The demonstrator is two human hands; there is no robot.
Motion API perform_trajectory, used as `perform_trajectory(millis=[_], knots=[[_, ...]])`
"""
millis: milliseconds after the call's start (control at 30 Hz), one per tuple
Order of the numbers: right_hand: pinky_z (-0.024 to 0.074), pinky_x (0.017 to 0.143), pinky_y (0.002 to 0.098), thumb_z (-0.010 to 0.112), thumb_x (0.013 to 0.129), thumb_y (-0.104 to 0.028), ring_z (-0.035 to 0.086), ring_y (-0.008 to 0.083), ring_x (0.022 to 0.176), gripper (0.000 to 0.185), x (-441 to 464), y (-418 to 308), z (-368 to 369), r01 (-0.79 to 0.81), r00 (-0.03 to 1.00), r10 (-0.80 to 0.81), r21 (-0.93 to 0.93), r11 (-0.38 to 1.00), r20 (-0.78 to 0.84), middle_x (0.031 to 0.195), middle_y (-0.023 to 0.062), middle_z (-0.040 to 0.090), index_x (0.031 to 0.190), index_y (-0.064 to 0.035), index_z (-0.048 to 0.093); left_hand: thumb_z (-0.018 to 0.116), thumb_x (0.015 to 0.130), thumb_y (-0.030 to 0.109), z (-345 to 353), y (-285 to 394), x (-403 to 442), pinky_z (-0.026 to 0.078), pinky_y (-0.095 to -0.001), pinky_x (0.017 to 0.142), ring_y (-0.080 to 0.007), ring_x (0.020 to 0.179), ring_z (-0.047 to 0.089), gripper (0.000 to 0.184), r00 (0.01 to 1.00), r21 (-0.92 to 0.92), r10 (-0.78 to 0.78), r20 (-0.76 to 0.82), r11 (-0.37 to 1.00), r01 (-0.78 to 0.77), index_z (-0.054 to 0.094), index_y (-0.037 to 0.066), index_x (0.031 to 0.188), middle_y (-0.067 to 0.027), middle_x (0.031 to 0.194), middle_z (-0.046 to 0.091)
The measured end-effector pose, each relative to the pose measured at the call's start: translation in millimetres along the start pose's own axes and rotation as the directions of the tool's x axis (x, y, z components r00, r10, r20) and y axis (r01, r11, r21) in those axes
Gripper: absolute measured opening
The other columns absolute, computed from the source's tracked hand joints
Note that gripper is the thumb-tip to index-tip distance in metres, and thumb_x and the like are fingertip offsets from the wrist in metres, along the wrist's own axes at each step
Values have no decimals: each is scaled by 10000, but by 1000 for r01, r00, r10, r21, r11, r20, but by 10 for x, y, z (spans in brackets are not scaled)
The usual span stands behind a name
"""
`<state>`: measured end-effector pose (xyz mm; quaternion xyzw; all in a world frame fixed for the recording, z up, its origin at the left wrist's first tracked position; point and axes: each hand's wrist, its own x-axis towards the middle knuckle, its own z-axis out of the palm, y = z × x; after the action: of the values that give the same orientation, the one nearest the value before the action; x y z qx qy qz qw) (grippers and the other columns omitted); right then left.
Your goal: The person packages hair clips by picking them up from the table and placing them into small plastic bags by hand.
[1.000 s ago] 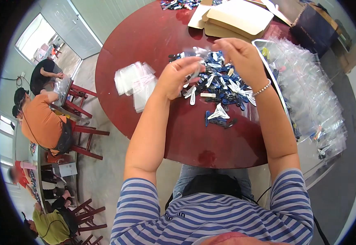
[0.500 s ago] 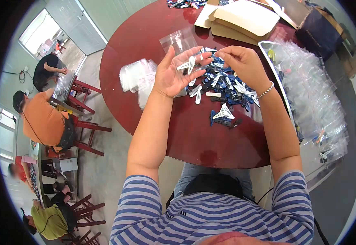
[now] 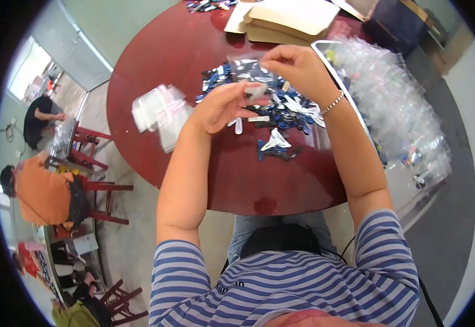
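Note:
My left hand (image 3: 220, 109) is over the table, its fingers curled around pale snap hair clips (image 3: 256, 91) that are smeared by motion. My right hand (image 3: 297, 68), with a beaded bracelet at the wrist, pinches the edge of a clear plastic bag (image 3: 243, 67). The bag is just above my left fingers, and clips show through or behind it. Beneath both hands spreads a pile of blue, black and white hair clips (image 3: 297, 111). Closer to me, a small group of white and blue clips (image 3: 275, 141) lies apart from the pile.
Flat clear bags (image 3: 158, 111) lie left on the round red table (image 3: 248, 188). Cardboard boxes (image 3: 289, 19) stand at the back. To the right, a white-rimmed tray (image 3: 324, 59) is heaped with filled bags (image 3: 395, 103). Several people sit at tables on the left.
My left hand has turned from palm-up to curled around the clips. The clear bag, lying flat behind my left hand before, is now raised in my right hand. The view has shifted.

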<state>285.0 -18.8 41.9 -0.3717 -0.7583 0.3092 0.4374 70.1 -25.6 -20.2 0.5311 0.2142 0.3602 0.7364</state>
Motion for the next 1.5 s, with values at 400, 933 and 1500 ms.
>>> perform_trajectory(millis=[400,933,1500], knots=[[439,652,214,705,834,-168,550,49,728,178,-1054,-582,-982,-205,895,-23,-457,865,-445,797,-11,654,901,-3,693,589,920,286,-98,20,48,452,-282,822,-158,981,618,339,921,98,10,-388,995,30,609,50,1163,-95,1104,666],[447,761,224,688,848,-164,581,76,819,183,-3287,-334,-2476,-614,462,338,-20,789,-820,856,0,659,956,-17,690,591,936,254,-146,-25,81,513,-234,746,-137,922,641,323,900,70,34,-434,998,-4,608,10,1147,-109,1066,670],[447,931,440,573,918,-145,592,260,1003,188,-2378,-1366,-521,3,898,-403,-914,406,-176,1110,159,608,1080,-52,593,642,897,224,-208,-42,93,458,-279,765,-132,836,623,210,750,141,244,-615,970,-201,655,43,1001,-72,943,688]])
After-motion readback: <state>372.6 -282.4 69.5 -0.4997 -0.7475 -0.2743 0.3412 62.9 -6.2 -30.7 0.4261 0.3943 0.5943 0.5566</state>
